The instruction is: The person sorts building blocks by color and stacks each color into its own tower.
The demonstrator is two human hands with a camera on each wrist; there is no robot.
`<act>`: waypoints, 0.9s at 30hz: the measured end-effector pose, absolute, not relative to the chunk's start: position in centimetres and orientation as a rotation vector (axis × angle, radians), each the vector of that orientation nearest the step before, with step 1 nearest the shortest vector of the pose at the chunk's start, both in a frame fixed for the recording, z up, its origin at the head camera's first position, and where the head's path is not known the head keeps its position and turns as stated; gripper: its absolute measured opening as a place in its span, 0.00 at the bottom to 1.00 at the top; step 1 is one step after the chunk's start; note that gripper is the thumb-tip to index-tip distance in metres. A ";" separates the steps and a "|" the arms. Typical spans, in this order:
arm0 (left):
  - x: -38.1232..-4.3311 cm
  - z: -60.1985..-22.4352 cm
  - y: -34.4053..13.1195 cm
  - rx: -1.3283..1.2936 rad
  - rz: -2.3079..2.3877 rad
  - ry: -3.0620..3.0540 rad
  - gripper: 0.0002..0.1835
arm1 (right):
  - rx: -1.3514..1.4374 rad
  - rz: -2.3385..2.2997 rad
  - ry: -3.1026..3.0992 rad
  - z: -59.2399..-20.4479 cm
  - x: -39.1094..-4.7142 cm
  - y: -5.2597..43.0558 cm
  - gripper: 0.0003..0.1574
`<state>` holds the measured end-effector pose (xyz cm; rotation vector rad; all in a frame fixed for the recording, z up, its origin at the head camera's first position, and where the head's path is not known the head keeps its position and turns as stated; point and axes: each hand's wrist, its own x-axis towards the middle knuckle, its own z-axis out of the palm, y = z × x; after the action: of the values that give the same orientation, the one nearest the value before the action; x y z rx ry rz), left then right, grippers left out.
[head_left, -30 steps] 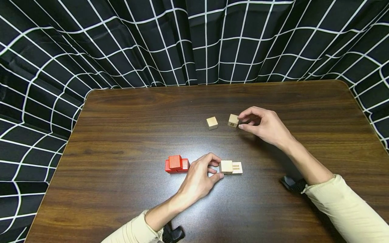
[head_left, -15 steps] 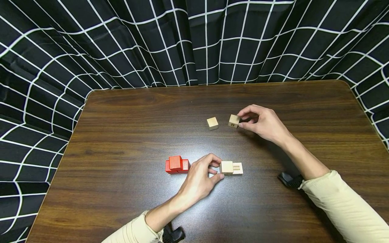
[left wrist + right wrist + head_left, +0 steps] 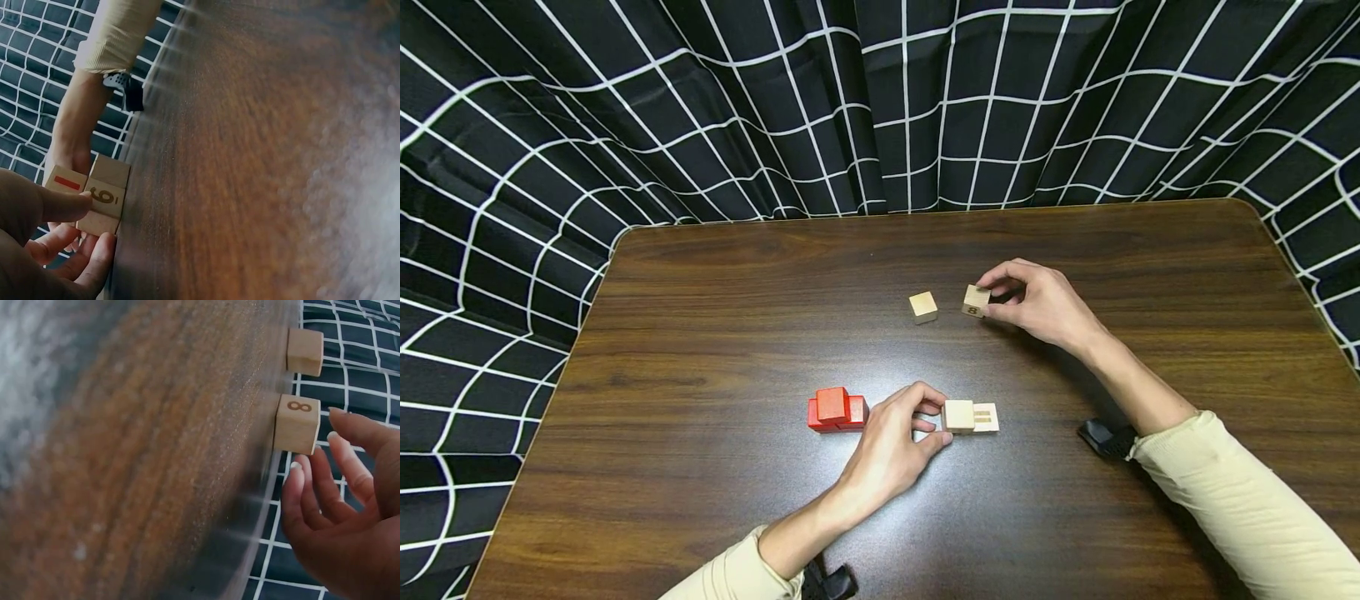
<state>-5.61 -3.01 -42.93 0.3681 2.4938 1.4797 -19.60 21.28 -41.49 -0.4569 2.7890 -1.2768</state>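
In the head view, my left hand [image 3: 891, 442] holds the near side of a small wooden stack, with thumb and fingertips at the left end of the upper block [image 3: 957, 414]. The left wrist view shows a red bar on the upper block [image 3: 65, 181] and a 9 on the block beneath [image 3: 105, 197]. A lower block [image 3: 987, 417] with a double-line mark extends to the right. My right hand [image 3: 1048, 304] reaches from the right to a wooden cube marked 8 [image 3: 975, 302]. In the right wrist view, the thumb appears slightly apart from that cube [image 3: 298, 424].
A plain-topped wooden cube [image 3: 923, 307] sits left of the 8 cube. Red blocks [image 3: 832, 406], one raised on others, stand just left of my left hand. The brown wooden table [image 3: 715, 317] ends at a black grid curtain [image 3: 775, 108].
My right hand has moved slightly left, bringing its fingertips closer to the 8 cube. The left hand and the stack stay where they were.
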 end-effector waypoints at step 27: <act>-5.8 -43.0 -3.0 0.370 1.498 2.473 0.18 | -0.344 -1.165 2.746 -41.4 -20.0 21.0 0.19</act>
<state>-5.78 -3.01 -42.98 0.3701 2.4727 1.4981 -20.04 21.03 -41.43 -0.3442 2.7464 -1.1653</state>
